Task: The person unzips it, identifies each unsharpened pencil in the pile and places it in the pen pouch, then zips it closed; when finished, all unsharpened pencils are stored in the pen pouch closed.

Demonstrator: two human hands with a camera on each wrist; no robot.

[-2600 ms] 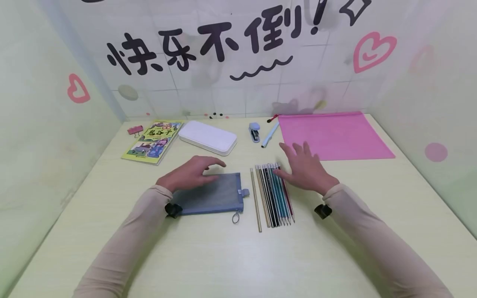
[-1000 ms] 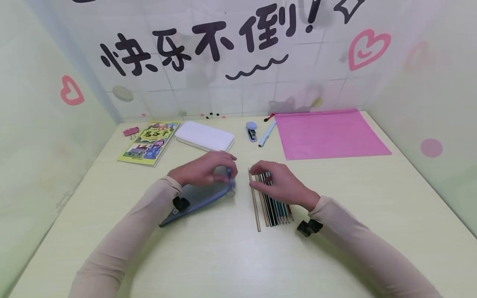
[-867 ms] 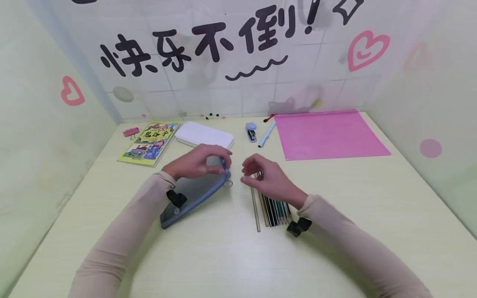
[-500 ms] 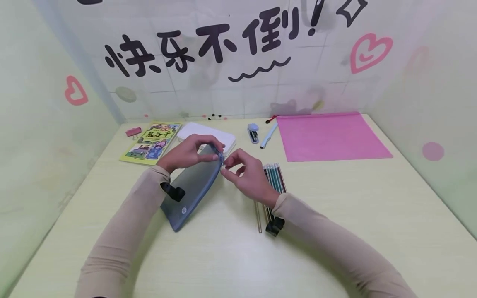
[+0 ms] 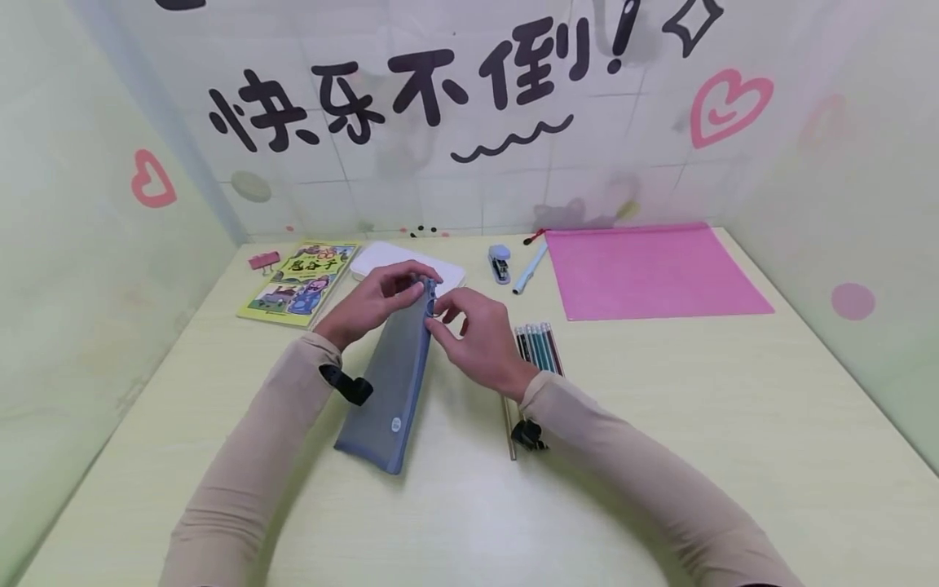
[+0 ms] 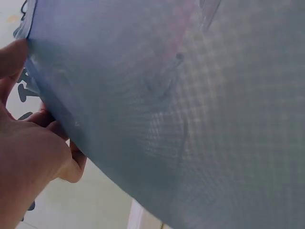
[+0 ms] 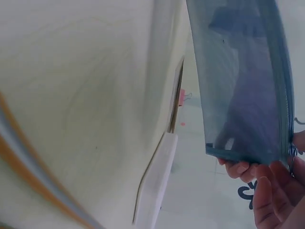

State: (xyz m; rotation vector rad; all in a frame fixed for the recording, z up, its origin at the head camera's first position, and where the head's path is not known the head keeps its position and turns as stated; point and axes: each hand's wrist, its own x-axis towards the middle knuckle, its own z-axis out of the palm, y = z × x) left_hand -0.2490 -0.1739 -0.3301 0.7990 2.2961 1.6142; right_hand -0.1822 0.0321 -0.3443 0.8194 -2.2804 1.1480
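A blue-grey mesh zipper pouch (image 5: 389,383) is held up at a steep slant in the head view, its lower end near the table. My left hand (image 5: 370,300) grips its upper end, thumb on the near side. At that same end, beside the zipper, my right hand (image 5: 480,341) pinches the corner with thumb and forefinger; the zipper pull is mostly hidden by the fingers. The pouch mesh (image 6: 181,124) fills most of the left wrist view. Under the right forearm lies a row of pencils (image 5: 540,346), partly covered, with a gold pencil (image 5: 509,428) at its left.
Along the back stand a pink binder clip (image 5: 264,260), a yellow comic-style book (image 5: 297,281), a white case (image 5: 447,275) partly behind the left hand, a blue stapler (image 5: 500,264) and a light-blue pen (image 5: 530,269). A pink sheet-like folder (image 5: 656,273) lies at the back right.
The pouch lay flat at first; my left hand has lifted its zipper end and turned it steeper. My right hand has moved left from over the pencils to pinch the pouch's zipper corner.
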